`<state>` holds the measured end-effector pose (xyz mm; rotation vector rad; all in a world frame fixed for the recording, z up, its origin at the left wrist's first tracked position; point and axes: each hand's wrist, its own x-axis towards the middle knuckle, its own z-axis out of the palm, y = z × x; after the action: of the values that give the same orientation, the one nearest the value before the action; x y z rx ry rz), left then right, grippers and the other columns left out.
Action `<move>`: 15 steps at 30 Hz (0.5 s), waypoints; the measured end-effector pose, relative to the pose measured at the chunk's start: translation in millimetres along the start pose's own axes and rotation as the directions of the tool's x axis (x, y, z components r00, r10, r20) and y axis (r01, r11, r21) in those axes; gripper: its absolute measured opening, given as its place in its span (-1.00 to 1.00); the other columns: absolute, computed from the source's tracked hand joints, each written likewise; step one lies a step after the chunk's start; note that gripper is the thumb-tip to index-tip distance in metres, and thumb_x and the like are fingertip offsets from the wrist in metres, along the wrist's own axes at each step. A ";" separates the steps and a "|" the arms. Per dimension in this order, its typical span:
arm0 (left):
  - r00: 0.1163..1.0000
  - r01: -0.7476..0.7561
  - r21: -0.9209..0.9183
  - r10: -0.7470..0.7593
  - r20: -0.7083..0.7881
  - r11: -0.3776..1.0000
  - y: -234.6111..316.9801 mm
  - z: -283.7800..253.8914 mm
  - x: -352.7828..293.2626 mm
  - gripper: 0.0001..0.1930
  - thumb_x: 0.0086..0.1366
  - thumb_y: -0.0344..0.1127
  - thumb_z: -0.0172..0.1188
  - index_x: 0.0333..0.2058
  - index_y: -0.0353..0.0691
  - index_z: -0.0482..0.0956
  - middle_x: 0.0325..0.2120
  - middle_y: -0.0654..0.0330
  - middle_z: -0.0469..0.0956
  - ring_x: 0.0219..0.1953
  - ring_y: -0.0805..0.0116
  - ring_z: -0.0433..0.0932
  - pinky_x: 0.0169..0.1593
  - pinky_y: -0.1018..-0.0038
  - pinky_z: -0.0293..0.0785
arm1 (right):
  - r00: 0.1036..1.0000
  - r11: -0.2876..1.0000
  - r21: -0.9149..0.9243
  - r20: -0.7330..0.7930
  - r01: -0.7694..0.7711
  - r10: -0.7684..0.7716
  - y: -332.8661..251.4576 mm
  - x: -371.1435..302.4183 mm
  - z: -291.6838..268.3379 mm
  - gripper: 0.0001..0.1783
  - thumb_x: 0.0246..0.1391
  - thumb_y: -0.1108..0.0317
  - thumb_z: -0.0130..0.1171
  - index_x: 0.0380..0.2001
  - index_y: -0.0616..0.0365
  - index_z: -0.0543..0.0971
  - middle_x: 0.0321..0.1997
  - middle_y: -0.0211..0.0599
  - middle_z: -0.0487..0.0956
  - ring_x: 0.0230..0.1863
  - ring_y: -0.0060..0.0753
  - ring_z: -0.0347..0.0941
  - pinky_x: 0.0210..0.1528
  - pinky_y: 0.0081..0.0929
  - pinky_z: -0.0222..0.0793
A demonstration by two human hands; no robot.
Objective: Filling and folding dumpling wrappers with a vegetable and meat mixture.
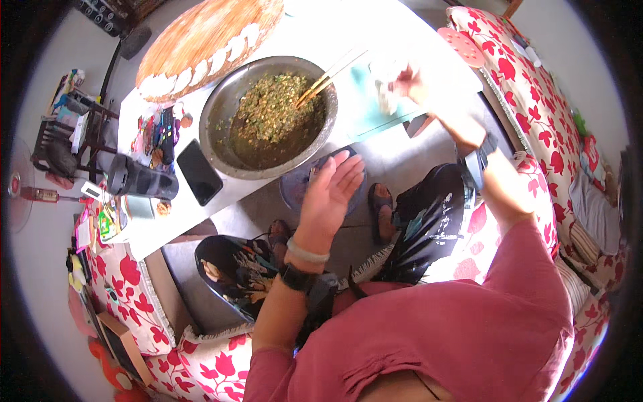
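Observation:
My left hand (333,191) is held up just off the near table edge, palm turned up and fingers stretched, with nothing in it. Strong glare washes out my right hand (410,86), which is over the teal board (365,110) on the right of the table. Beside its fingers shows a pale, whitish patch whose kind I cannot make out. Between the hands and the far side stands a wide metal bowl (216,137) with chopped green-and-brown filling (274,107). A pair of wooden chopsticks (321,86) leans in the filling against the right rim.
Behind the bowl lies a round woven tray (201,37) with several white dumplings (201,70) along its near edge. A black phone (199,173), a dark bottle (140,177) and a remote (167,134) lie left. Under my left hand is a bluish basin (293,191) below table height.

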<state>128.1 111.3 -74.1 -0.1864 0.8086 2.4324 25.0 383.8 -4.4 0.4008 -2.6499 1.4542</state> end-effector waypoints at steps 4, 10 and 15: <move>0.992 0.119 -0.444 -0.087 0.092 0.888 -19.9 -3.3 4.6 -0.42 0.45 0.04 -0.28 0.14 -0.40 0.27 0.13 -0.17 0.34 0.20 -0.07 0.29 0.31 0.09 0.15 | 0.939 0.863 0.403 0.281 -0.304 0.200 -44.9 -43.6 65.4 -0.91 -0.03 0.55 0.20 -0.41 0.16 0.53 -0.46 -0.48 0.55 -0.46 -0.68 0.44 -0.40 -0.64 0.37; 0.962 0.069 -0.670 0.128 0.240 0.739 -39.0 -14.3 -8.1 -0.46 0.44 0.05 -0.26 0.12 -0.29 0.32 0.07 -0.09 0.41 0.17 0.00 0.35 0.29 0.02 0.18 | 0.960 0.853 0.488 0.276 -0.186 0.051 -47.2 -66.6 107.1 -0.89 0.01 0.52 0.27 -0.44 0.17 0.51 -0.48 -0.51 0.50 -0.40 -0.68 0.45 -0.34 -0.65 0.39; 0.992 -0.082 -0.436 0.114 0.048 0.896 -21.8 -10.5 -27.8 -0.48 0.45 0.01 -0.24 0.08 -0.35 0.34 0.05 -0.06 0.43 0.14 0.03 0.40 0.26 0.13 0.26 | 0.979 0.970 0.148 -0.049 -0.191 0.200 -53.2 -23.5 82.2 -0.60 -0.11 0.32 0.41 -0.27 0.29 0.48 -0.43 -0.35 0.54 -0.40 -0.54 0.47 -0.34 -0.59 0.42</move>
<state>162.8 106.4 -85.5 -0.2269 0.2351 2.6698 65.7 291.9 -10.3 0.1019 -2.6065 1.6890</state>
